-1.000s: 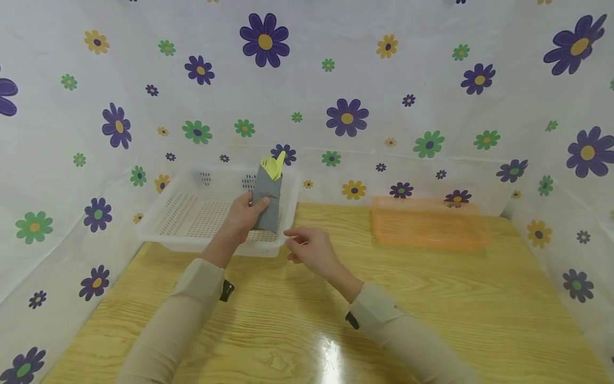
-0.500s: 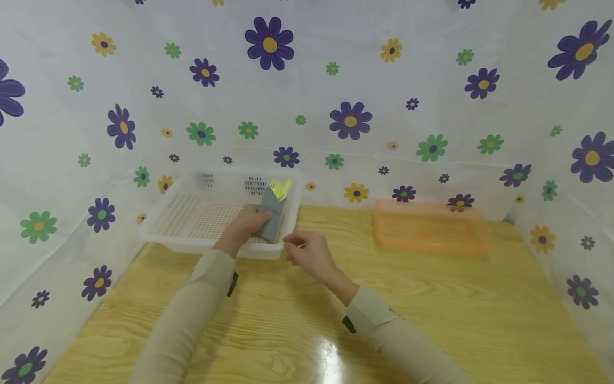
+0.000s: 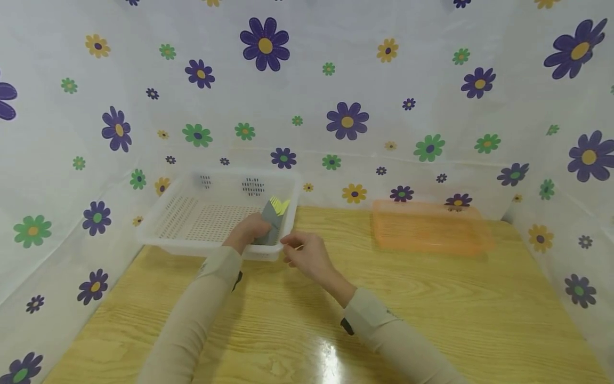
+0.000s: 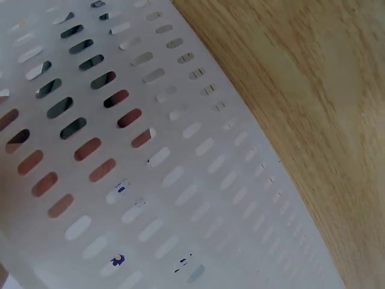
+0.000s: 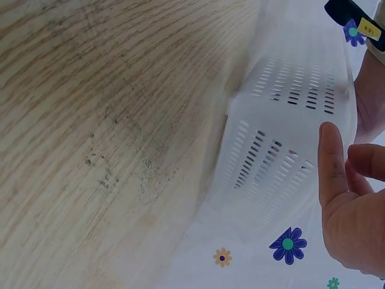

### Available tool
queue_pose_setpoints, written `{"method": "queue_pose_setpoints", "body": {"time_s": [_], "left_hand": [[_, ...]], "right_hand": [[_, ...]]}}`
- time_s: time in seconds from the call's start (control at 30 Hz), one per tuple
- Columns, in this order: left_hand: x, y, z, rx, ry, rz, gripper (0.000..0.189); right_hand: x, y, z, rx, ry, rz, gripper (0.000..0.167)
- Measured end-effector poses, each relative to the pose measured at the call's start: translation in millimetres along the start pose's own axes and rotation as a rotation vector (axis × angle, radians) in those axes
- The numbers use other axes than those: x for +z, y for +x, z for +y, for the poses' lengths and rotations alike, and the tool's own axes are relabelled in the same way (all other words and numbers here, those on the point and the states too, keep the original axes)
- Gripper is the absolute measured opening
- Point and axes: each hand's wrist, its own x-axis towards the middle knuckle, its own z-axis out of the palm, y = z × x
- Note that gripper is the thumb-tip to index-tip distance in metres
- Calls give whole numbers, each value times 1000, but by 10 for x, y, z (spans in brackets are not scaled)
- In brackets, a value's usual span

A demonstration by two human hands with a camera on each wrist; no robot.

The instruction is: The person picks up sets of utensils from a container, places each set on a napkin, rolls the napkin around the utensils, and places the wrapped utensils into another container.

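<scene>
My left hand (image 3: 248, 231) reaches into a white slotted plastic basket (image 3: 184, 246) and grips a grey cutlery pouch (image 3: 272, 214). Yellow-green plastic cutlery (image 3: 279, 206), including a fork, sticks out of the pouch's far end. The pouch lies tilted inside the basket's right side; my hand covers part of it. By the basket's near right corner is my right hand (image 3: 310, 257), fingers loosely bent and holding nothing. Its index fingertip (image 5: 328, 133) overlaps the basket's outer wall in the right wrist view. The left wrist view looks through the basket wall (image 4: 198, 171), with grey and skin showing behind the slots.
A shallow orange basket (image 3: 431, 247) stands at the back right of the wood-grain table (image 3: 384, 304). Flower-printed white sheeting (image 3: 307, 90) rises behind the table and along both sides. The white basket sits at the back left, close to the sheeting.
My left hand has lowered the pouch from above the white basket's near right part down into it, and the pouch leans lower. My right hand has stayed at the basket's corner.
</scene>
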Motion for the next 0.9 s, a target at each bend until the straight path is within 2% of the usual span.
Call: {"method": "queue_pose_setpoints", "body": {"time_s": [0.27, 0.37, 0.53, 0.67, 0.9], "left_hand": [[17, 39, -32, -17, 14, -12, 37], [19, 65, -27, -3, 29, -21, 38], [9, 99, 1, -8, 58, -29, 39], [7, 123, -4, -26, 75, -27, 31], [39, 128, -28, 7, 113, -17, 26]], "right_hand": [[0, 9, -12, -58, -94, -27, 17], [-13, 22, -20, -63, -117, -36, 17], [-35, 36, -15, -52, -117, -30, 17], [-32, 41, -2, -53, -116, -31, 18], [-31, 28, 6, -60, -121, -30, 19]]}}
